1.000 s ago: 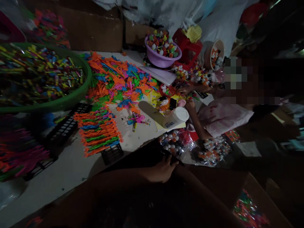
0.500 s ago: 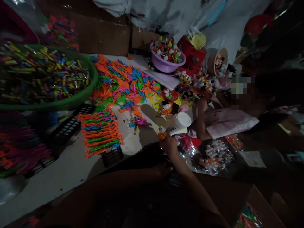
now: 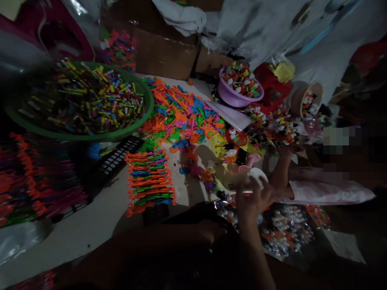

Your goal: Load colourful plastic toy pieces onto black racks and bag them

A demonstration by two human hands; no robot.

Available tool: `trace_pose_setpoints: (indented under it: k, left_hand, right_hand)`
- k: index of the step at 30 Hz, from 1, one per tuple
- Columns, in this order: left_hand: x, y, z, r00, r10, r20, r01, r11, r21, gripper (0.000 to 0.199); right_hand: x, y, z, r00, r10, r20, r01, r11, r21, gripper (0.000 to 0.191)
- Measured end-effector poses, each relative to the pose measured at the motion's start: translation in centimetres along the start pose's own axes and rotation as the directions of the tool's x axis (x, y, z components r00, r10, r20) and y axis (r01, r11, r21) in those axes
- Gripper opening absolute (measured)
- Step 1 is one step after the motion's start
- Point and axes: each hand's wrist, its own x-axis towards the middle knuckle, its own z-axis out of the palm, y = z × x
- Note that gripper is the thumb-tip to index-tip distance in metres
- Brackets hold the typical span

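At table's near edge, item held: white-capped container (image 3: 252,180), lying on its side by the front right of the white table (image 3: 90,225), just beside a bag of small toys (image 3: 281,233).
Right hand: right hand (image 3: 252,200) raised from below, forearm running up out of the bottom of the view; fingers spread and curled about the container's white cap, touching it.
Left hand: left hand (image 3: 211,233) low in shadow at the table's front edge, lying flat; too dark to tell how its fingers are set or what it touches.
Near the container: loose coloured plastic pieces (image 3: 196,171) on the tabletop, just left of it.
Centre of table: neat stack of orange, green and blue strips (image 3: 149,179) on a black grid tray (image 3: 116,159); behind it a loose heap of the same colours (image 3: 181,114).
Left: large green basin (image 3: 78,102) filled with small multicoloured sticks.
Rear: purple bowl (image 3: 238,86) of small toys; cardboard boxes (image 3: 163,52) against the wall; pale sheeting behind.
Right: another person's arm (image 3: 284,173) resting on the table, pale sleeve.
Light: dim room.
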Motion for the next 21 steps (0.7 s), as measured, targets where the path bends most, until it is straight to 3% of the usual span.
trace_pose_setpoints:
  k: [2, 4, 8, 11, 13, 15, 18, 21]
  left_hand:
    - [0.0, 0.3, -0.6, 0.999, 0.007, 0.031, -0.008, 1.000, 0.024, 0.030]
    - [-0.2, 0.7, -1.4, 1.000, -0.025, 0.006, 0.025, 0.998, 0.062, 0.043]
    - [-0.8, 0.9, -2.9, 0.967, -0.169, -0.190, 0.180, 0.983, 0.046, 0.081]
    - [-0.4, 0.4, -3.5, 0.922, -0.258, -0.288, 0.276, 0.961, 0.024, 0.086]
    - [0.5, 0.3, -3.8, 0.921, -0.250, -0.299, 0.274, 0.961, 0.040, 0.088]
    - [1.5, 0.5, -4.2, 0.926, -0.239, -0.291, 0.269, 0.961, 0.065, 0.089]
    - [3.0, 0.9, -5.1, 0.935, -0.270, -0.229, 0.301, 0.947, 0.111, 0.084]
    - [3.8, 0.9, -6.1, 0.917, -0.344, -0.204, 0.369, 0.924, 0.104, 0.084]
  right_hand:
    - [1.5, 1.4, 0.0, 0.998, 0.056, -0.031, -0.059, 0.994, -0.096, 0.045]
    - [2.4, 2.6, 0.8, 0.996, 0.069, 0.050, -0.062, 0.990, -0.128, 0.050]
    - [2.7, 3.4, 2.1, 0.989, 0.075, 0.130, -0.058, 0.990, -0.130, 0.050]
    - [2.7, 3.0, 1.9, 0.981, 0.161, 0.107, -0.151, 0.985, -0.088, 0.046]
    - [2.9, 2.9, 1.5, 0.962, 0.250, 0.108, -0.251, 0.968, -0.007, 0.046]
    - [3.3, 3.0, 1.2, 0.925, 0.352, 0.146, -0.369, 0.922, 0.117, 0.049]
    - [3.9, 3.9, 1.3, 0.828, 0.490, 0.271, -0.559, 0.750, 0.353, 0.056]
    - [4.8, 5.3, 2.0, 0.780, 0.527, 0.338, -0.625, 0.634, 0.455, 0.056]
